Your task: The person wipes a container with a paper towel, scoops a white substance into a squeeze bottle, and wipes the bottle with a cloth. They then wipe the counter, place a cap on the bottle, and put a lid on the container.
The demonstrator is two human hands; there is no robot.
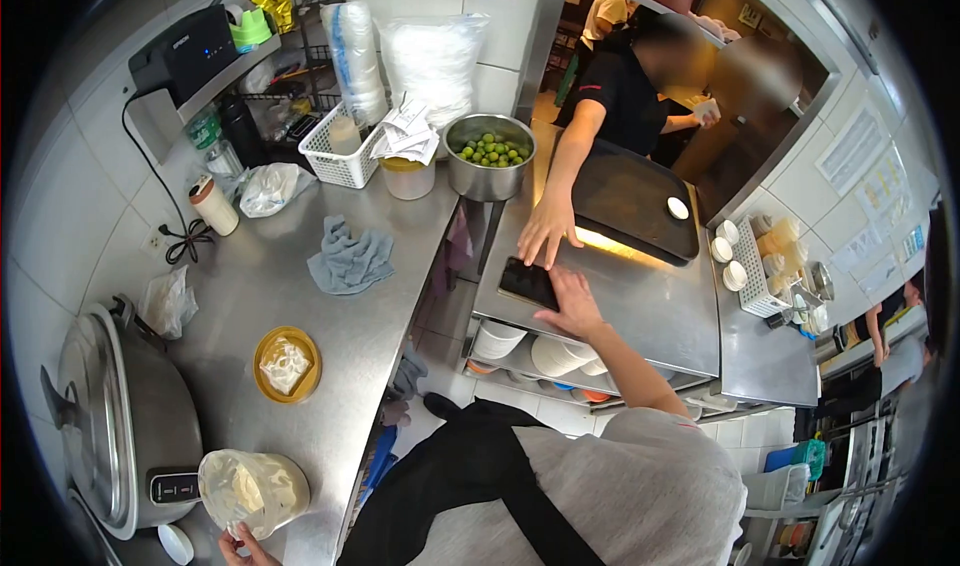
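My right hand (575, 304) lies on the steel counter with fingers stretched out, the fingertips at the right end of a dark smartphone (528, 283). A co-worker's hand (550, 228) reaches from the far side, its fingertips at the phone's upper edge. At the bottom left, my left hand (246, 549) pinches the rim of a clear plastic tub (270, 488) that has a pale, creamy food in it. The rest of that hand is cut off by the frame. A round yellow lid (287, 365), smeared with white cream on its inside, lies further up the worktop.
A large lidded cooker (140, 436) stands at the left. A blue cloth (350, 256), a pot of green limes (489, 157) and a white basket (342, 150) are on the worktop. A black tray (625, 191) with a small white cup (678, 209) rests on the pass counter. Plates (560, 356) sit below.
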